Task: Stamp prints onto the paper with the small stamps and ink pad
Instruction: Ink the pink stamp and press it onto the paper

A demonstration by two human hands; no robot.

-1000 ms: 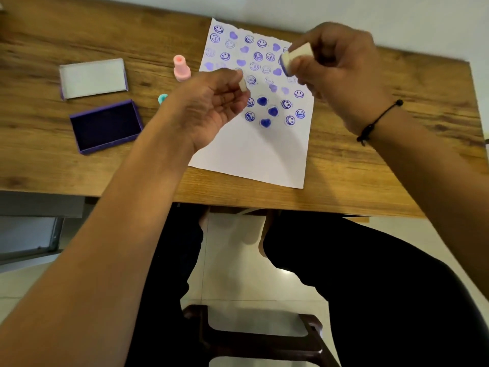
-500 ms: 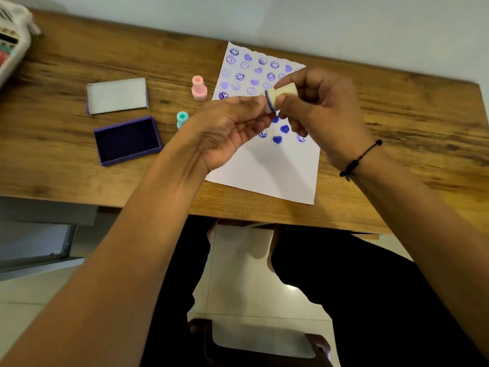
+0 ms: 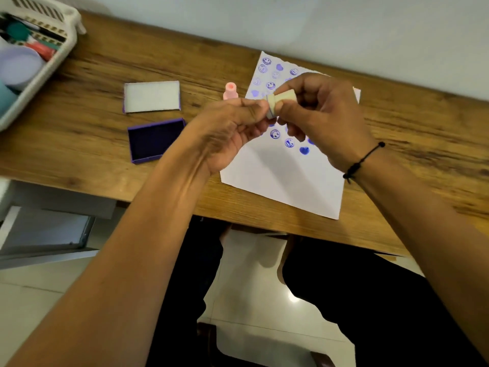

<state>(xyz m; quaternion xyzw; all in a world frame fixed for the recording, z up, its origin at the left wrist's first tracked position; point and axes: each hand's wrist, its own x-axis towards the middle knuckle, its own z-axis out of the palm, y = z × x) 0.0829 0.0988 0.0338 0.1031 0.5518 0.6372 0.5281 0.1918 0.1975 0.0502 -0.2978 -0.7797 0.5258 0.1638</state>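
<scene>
Over the white paper (image 3: 285,181), my right hand (image 3: 325,120) holds a small cream stamp (image 3: 277,103) sideways by its narrow end. The thumb and fingertips of my left hand (image 3: 227,131) pinch the stamp's wide end, which shows a purple line. Rows of purple smiley and heart prints cover the paper's upper half, partly hidden by both hands. The open purple ink pad (image 3: 156,140) lies left of my left hand, with its lid (image 3: 152,96) upside down behind it. A pink stamp (image 3: 230,91) stands upright near the paper's top left corner.
A white plastic basket (image 3: 39,72) holding several craft items sits at the far left of the wooden table (image 3: 410,133). The wall runs right behind the table. My legs and a dark stool show below the front edge.
My hands have come together above the paper. The left fingertips, apart from the stamp a second ago, now pinch its wide end. The view has turned left, showing the basket.
</scene>
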